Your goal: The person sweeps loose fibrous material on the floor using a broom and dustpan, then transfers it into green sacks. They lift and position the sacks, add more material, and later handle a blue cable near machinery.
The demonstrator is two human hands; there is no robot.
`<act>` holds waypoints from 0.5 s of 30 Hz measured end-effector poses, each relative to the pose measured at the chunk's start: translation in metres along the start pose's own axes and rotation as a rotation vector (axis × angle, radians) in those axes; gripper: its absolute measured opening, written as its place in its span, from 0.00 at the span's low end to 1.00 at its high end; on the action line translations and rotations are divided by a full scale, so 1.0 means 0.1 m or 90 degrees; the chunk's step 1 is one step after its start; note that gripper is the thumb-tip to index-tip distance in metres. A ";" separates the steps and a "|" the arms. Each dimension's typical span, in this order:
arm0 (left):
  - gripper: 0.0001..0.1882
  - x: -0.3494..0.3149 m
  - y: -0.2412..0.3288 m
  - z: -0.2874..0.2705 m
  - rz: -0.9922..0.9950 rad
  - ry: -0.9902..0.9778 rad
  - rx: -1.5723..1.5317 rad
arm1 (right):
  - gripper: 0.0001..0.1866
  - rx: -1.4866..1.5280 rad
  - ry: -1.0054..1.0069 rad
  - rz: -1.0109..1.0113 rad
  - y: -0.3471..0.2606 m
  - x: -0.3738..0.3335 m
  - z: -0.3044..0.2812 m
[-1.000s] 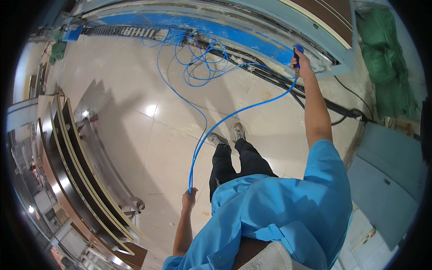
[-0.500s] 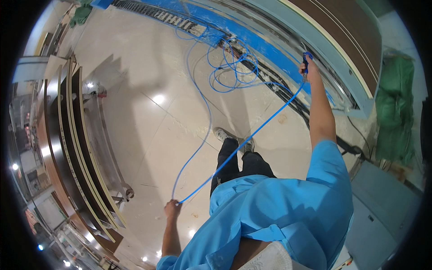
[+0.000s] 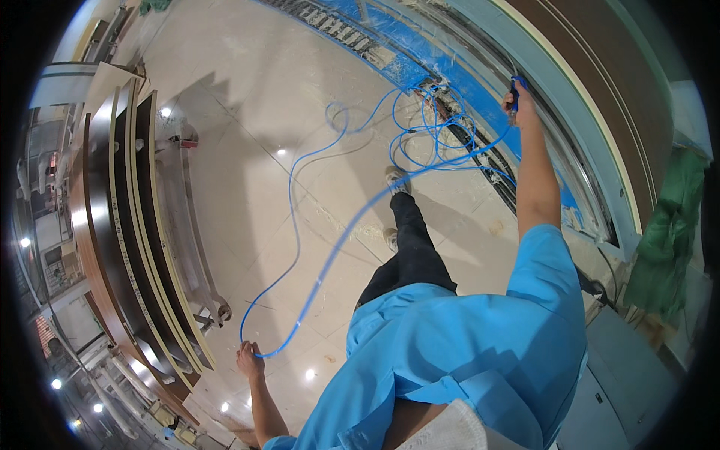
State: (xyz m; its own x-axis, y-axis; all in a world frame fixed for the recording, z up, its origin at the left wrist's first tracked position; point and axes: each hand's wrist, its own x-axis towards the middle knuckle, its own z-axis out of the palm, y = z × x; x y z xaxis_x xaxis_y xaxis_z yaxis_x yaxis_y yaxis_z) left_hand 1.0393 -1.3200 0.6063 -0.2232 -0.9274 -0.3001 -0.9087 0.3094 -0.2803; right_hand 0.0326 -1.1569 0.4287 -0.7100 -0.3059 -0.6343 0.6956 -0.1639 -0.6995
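My right hand [image 3: 526, 109] is raised at the upper right, wrapped around the handle of a blue air blow gun [image 3: 517, 87]. Its thin nozzle points toward the long metal rail of the machine. A blue air hose [image 3: 320, 276] runs from the gun in a slack curve down to my left hand [image 3: 248, 361] at the lower left. There my fingers are closed on the hose. From that hand the hose turns back up across the floor to loose coils beside the machine's base.
Several long panels [image 3: 124, 232] stand on edge in a row at the left. Along the upper right runs the machine with its blue base [image 3: 409, 70], dusted with pale debris. Green sheeting [image 3: 664, 236] hangs at the right, above a grey cabinet [image 3: 634, 375].
My left hand has moved outward and lower left with the hose. The stretch between my hands has gone from taut to slack and curved. I have stepped, and the view has shifted.
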 end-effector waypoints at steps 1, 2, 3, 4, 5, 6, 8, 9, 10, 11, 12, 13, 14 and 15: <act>0.12 0.13 0.12 -0.06 -0.030 -0.027 -0.019 | 0.18 -0.047 0.022 -0.021 0.03 0.10 0.07; 0.12 0.26 0.26 -0.10 -0.044 -0.037 -0.044 | 0.18 -0.018 0.006 0.021 0.05 0.21 0.17; 0.12 0.45 0.41 -0.14 -0.054 -0.037 -0.077 | 0.18 0.017 0.002 0.059 -0.01 0.36 0.29; 0.12 0.61 0.53 -0.20 -0.070 -0.061 -0.093 | 0.18 0.053 0.010 0.086 -0.03 0.47 0.39; 0.13 0.74 0.62 -0.28 -0.112 -0.104 -0.095 | 0.18 0.045 -0.002 0.109 0.00 0.53 0.47; 0.15 0.85 0.72 -0.33 -0.102 -0.104 -0.065 | 0.18 0.035 -0.014 0.112 0.02 0.60 0.58; 0.17 1.08 0.85 -0.45 -0.136 -0.127 -0.097 | 0.18 0.003 0.014 0.120 0.02 0.78 0.85; 0.18 1.15 0.89 -0.50 -0.172 -0.161 -0.095 | 0.19 -0.003 -0.005 0.118 0.04 0.85 0.98; 0.19 1.22 0.91 -0.55 -0.173 -0.162 -0.081 | 0.19 -0.011 -0.021 0.117 0.06 0.90 1.09; 0.20 1.28 0.92 -0.59 -0.165 -0.162 -0.093 | 0.19 -0.023 -0.011 0.114 0.07 0.95 1.20; 0.20 1.32 0.92 -0.61 -0.169 -0.171 -0.095 | 0.19 -0.027 -0.026 0.098 0.08 1.01 1.32; 0.21 1.36 0.90 -0.63 -0.176 -0.189 -0.100 | 0.19 -0.034 -0.016 0.085 0.10 1.07 1.46; 0.21 1.40 0.88 -0.64 -0.180 -0.183 -0.097 | 0.20 -0.039 -0.006 0.073 0.12 1.10 1.59; 0.21 1.44 0.85 -0.64 -0.185 -0.184 -0.099 | 0.20 -0.026 0.007 0.072 0.14 1.14 1.73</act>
State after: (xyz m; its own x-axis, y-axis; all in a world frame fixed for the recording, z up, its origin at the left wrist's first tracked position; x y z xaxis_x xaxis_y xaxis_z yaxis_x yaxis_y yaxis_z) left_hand 0.9070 -1.4408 0.5972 0.1382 -0.8672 -0.4784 -0.9663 -0.0122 -0.2571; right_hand -0.0195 -1.3563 0.4042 -0.6281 -0.3106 -0.7134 0.7667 -0.0904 -0.6356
